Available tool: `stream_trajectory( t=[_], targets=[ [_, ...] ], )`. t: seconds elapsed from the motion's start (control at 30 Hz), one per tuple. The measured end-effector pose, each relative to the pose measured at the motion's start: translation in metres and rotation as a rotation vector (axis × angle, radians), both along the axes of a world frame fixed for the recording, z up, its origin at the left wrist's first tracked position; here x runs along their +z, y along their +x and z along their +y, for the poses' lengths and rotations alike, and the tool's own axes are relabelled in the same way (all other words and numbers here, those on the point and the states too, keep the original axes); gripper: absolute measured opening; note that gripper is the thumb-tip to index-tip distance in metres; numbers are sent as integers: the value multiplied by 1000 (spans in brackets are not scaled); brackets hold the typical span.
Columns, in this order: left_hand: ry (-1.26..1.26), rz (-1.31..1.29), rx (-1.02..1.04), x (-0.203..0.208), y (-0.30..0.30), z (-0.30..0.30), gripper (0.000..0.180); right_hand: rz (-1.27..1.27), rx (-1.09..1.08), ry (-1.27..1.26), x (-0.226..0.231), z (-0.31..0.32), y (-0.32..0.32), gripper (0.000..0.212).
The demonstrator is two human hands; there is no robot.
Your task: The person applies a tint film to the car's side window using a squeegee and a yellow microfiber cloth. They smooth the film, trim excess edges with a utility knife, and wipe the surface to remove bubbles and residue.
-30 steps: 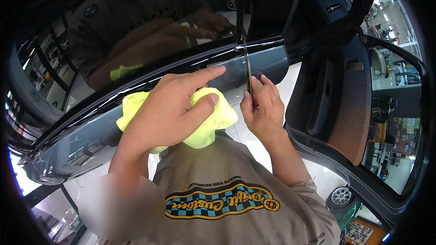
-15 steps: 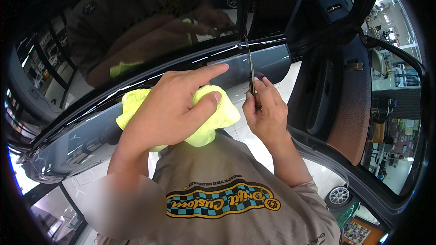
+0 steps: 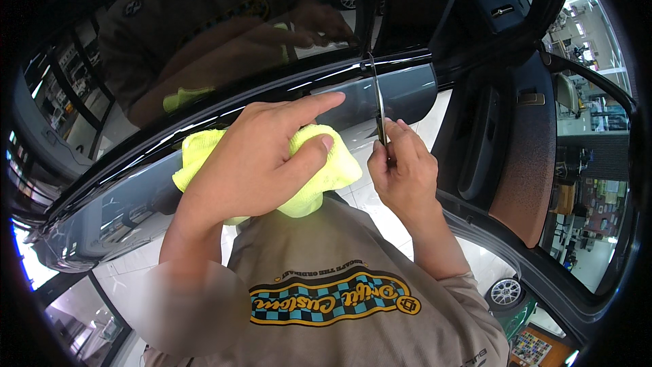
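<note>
Glossy car side (image 3: 136,211) is filling the background. Left hand (image 3: 261,156) is holding a yellow cloth (image 3: 331,170), index finger and thumb standing wide apart. Right hand (image 3: 407,170) is pinching a thin blade (image 3: 379,98), its tip lying at black trim (image 3: 339,78); uneven pressure could cause slipping and scratching. Near them, no container is showing.

Cloth (image 3: 329,171)'s a loud neon yellow, easily the brightest colour there. Blade (image 3: 379,97)'s silver with a dark handle (image 3: 382,136). Shirt (image 3: 326,231) is a muted grey-brown, and its print (image 3: 326,299) rocks a black and teal checkerboard edged in yellow-orange. Sill (image 3: 407,93) is blue-grey, door (image 3: 445,153)'s black with reddish-brown trim (image 3: 523,200) fading darker up top. Floor (image 3: 479,248)'s white, other car (image 3: 521,321)'s green.
</note>
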State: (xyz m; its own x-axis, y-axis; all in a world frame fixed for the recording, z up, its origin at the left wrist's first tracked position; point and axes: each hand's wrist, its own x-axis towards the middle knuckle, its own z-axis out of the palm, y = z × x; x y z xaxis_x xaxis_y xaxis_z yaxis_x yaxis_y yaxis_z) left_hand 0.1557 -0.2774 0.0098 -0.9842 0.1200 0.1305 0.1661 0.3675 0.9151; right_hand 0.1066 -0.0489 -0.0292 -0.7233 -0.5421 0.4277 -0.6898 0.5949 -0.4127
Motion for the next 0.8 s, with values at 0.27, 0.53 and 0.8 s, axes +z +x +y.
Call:
stream_trajectory(
  t=[0.27, 0.53, 0.8],
  targets=[
    [7, 49, -1, -3, 0, -1, 46, -67, -59, 40, 9, 1, 7, 35],
    [12, 7, -11, -1, 0, -3, 46, -190, -60, 75, 34, -2, 10, 31],
    [36, 10, -2, 0, 3, -3, 45, -178, -26, 104, 46, -2, 9, 26]
  ],
)
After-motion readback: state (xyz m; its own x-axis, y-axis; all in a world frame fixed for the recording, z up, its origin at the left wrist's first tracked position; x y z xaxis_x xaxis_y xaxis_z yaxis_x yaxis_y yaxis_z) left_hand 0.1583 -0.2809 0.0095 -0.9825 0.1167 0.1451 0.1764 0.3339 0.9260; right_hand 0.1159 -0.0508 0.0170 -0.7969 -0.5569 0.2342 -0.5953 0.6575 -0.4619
